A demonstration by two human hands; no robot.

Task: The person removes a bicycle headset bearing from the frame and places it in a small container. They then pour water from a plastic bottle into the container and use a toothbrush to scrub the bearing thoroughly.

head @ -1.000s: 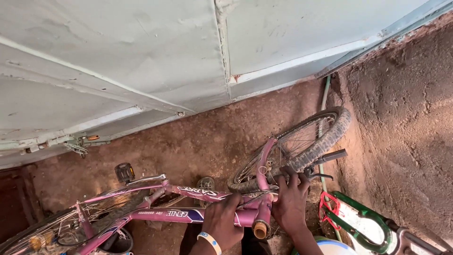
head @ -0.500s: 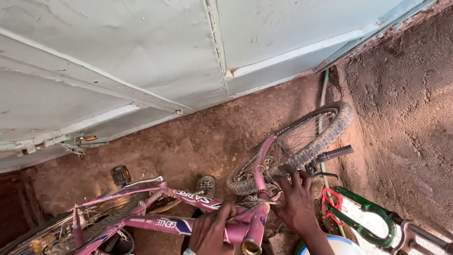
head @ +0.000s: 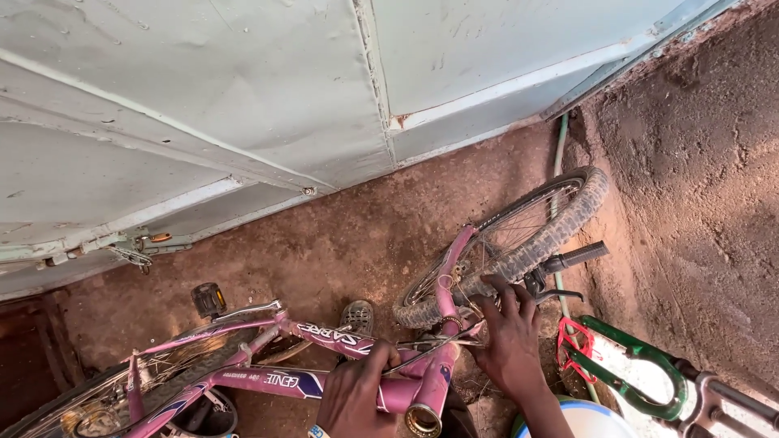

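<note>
1. Pink steel is what I am working on: the pink bicycle frame (head: 268, 357) lies on the packed dirt floor (head: 341, 243), below the pale metal gate (head: 243, 97) that I use as my landmark.
2. My left hand (head: 357, 397) is clenched around the frame's tubes near the head tube (head: 430, 397). Half a second ago it sat lower, at the picture's edge; it has since climbed onto the tubes, thumb over the top.
3. My right hand (head: 511, 341) has its fingers spread over the fork crown and handlebar stem. I cannot tell whether it truly grasps anything or only presses there. It has shifted slightly toward the gate since a second ago.
4. The front wheel (head: 511, 243) with its knobby tyre points up toward the gate's lower right corner, much where it was.
5. A black handlebar grip (head: 580, 256) sticks out right of the wheel, beside the earth wall (head: 690, 203).
6. A pedal (head: 209, 298) stands between frame and gate.
7. Both hands now bear on the steering end, which I judge steadies it for work there.
8. A green-and-white frame (head: 633, 373) lies farthest from the gate, at the lower right.
</note>
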